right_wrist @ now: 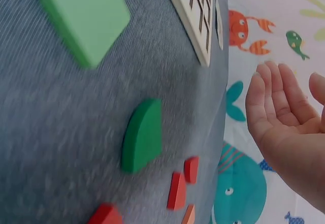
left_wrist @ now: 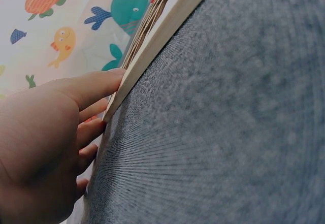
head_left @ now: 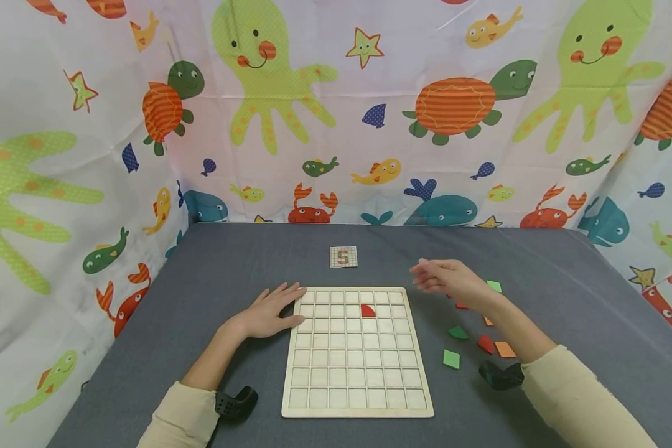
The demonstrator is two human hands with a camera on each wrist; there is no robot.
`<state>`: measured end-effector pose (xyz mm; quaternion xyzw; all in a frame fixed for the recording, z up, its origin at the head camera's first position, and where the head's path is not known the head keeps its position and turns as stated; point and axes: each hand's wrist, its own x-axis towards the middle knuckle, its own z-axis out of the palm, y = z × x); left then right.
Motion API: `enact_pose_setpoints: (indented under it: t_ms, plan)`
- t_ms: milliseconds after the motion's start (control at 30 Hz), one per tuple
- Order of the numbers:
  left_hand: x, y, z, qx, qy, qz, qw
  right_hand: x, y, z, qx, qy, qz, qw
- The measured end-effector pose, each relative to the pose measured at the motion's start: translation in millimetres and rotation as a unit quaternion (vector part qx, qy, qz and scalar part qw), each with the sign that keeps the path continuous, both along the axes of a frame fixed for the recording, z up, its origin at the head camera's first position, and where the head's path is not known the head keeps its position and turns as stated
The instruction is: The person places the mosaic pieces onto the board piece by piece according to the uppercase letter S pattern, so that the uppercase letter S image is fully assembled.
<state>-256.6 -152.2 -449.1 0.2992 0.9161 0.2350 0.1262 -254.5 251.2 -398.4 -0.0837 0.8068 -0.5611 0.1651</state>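
Observation:
A pale wooden grid board lies flat, with one red quarter-circle piece in a cell of its second row. At the board's upper left edge rests my left hand, thumb and fingertips touching the rim, as the left wrist view also has it. Beyond the board's upper right corner, my right hand is raised over the table. Its fingers bend loosely and nothing shows in the palm. Below that arm lie a dark green quarter-circle piece and a light green square piece.
A small card with a coloured figure on a grid lies behind the board. More loose pieces are scattered at the right, among them a red piece and an orange square. A sea-animal curtain borders the grey table.

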Motion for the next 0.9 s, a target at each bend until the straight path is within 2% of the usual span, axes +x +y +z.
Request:
enact_pose_setpoints:
  t_ms: [367, 633, 900]
  plan:
    - [0.5, 0.2, 1.1, 0.001, -0.004, -0.003, 1.0, 8.1, 36, -4.1, 0.0, -0.021, -0.019, 0.9996]
    - [-0.1, -0.4, 0.5, -0.004, -0.005, 0.0, 1.0, 14.1, 60, -11.1, 0.028, -0.012, -0.03, 0.9991]
    - [-0.7, 0.2, -0.3, -0.004, -0.005, -0.001, 1.0, 22.0, 77, -16.0, 0.029, -0.017, -0.041, 0.9986]
